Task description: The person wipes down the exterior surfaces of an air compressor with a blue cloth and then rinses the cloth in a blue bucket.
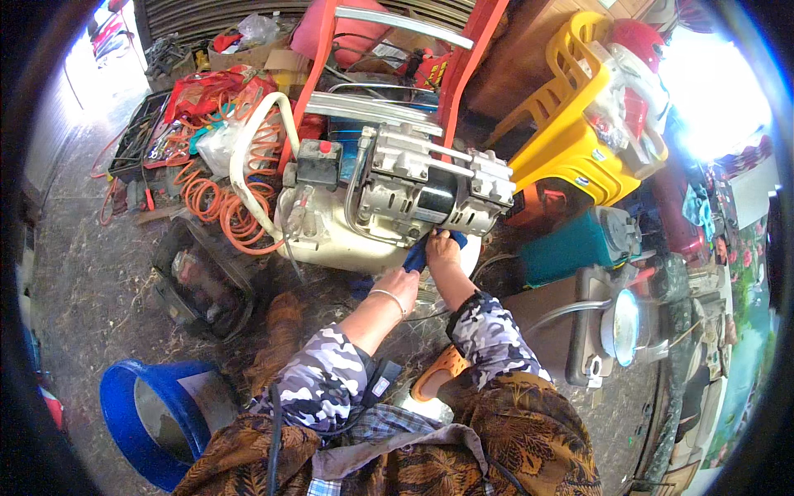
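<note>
A blue cloth (417, 255) is stretched between my two hands at the front of an air compressor. My left hand (400, 285) grips its lower end, in front of the cream tank (338, 242). Just under the motor (436, 197), my right hand (442, 249) holds the cloth's upper part against the machine. Some of the cloth is hidden behind my fingers. The compressor has silver pump heads (400, 158), a black pressure switch box (319, 162) with a red button and a cream tube handle (239, 164).
An orange coiled air hose (226, 217) lies left of the compressor, and a red stepladder (456, 80) stands behind. Yellow plastic chairs (558, 155) and a teal box (555, 248) are on the right. A black tub (205, 282) and blue bucket (155, 421) sit on the left floor.
</note>
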`<state>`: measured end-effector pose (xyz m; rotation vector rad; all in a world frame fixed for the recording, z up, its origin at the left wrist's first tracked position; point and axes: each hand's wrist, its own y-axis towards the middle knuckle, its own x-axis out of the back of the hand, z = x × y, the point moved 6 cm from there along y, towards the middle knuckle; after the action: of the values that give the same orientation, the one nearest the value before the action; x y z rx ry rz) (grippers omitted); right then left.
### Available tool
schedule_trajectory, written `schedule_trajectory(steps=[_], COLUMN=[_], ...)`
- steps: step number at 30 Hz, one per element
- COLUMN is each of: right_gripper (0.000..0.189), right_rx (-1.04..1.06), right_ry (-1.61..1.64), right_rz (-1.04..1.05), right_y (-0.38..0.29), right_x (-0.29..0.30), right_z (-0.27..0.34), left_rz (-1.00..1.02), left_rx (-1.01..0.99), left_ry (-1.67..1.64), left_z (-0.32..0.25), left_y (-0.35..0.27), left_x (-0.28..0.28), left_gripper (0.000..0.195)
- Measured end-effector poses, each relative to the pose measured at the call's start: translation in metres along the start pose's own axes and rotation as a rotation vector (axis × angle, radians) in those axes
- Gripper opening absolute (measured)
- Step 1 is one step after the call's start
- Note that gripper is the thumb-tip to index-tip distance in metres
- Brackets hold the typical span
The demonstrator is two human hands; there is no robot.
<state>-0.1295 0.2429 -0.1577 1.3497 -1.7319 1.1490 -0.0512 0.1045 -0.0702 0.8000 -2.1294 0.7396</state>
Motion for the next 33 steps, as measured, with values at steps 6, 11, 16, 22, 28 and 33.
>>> schedule_trajectory(steps=[6,11,16,22,28,33], right_gripper=[0.043,0.049,0.036,0.031,0.030,0.032], right_rx=[0.049,0.141,-0.160,-0.115,-0.016,0.076], right_ry=[-0.037,-0.112,0.126,0.037,-0.053,0.107], right_rz=[-0.123,-0.067,0.198,0.292,0.076,-0.223], right_y=[-0.045,-0.039,0.015,0.044,-0.016,-0.064], right_x=[-0.003,0.008,0.013,-0.020,-0.047,-0.022], right_z=[-0.008,0.001,0.006,0.006,0.011,0.008], left_rz=[0.066,0.021,-0.192,-0.229,-0.007,0.038], left_rx=[-0.035,-0.071,-0.054,-0.075,-0.062,-0.068], left_ry=[-0.017,0.030,0.087,0.115,0.001,0.076], left_z=[-0.013,-0.001,0.005,0.010,0.000,0.005], left_y=[-0.008,-0.007,-0.003,0.007,0.008,-0.019], left_x=[0.007,-0.006,-0.006,0.002,-0.003,-0.005], left_gripper=[0.021,0.026,0.031,0.021,0.023,0.018])
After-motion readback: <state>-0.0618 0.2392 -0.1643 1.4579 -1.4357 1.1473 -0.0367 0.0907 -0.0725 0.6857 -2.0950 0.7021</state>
